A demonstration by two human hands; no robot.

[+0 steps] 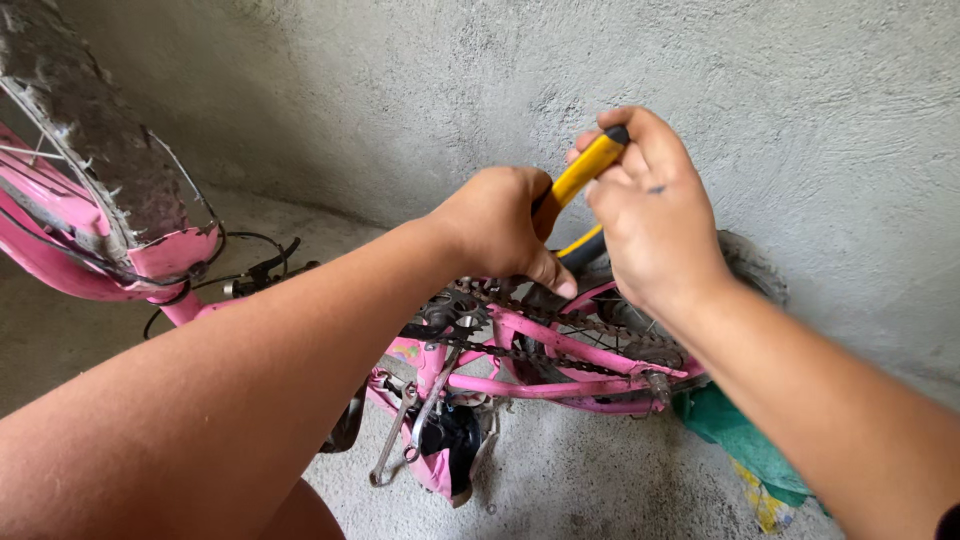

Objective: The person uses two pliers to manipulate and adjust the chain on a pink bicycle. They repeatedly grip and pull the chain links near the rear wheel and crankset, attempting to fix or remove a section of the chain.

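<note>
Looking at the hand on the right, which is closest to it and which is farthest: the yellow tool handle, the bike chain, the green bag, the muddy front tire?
From the right hand:
1. Yellow tool handle, gripped in that hand itself.
2. Bike chain, just below the hand, on the pink frame.
3. Green bag, lower right on the floor.
4. Muddy front tire, far off at the upper left.

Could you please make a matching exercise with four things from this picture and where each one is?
Things:
1. tool
2. chain
3. front wheel
4. green cloth

Places:
A. top left of the view, muddy tyre
B. on the floor by the rear wheel, under the right forearm
C. gripped by the left hand and right hand
D. along the pink frame, below the hands

Pairs: 1-C, 2-D, 3-A, 4-B
</note>
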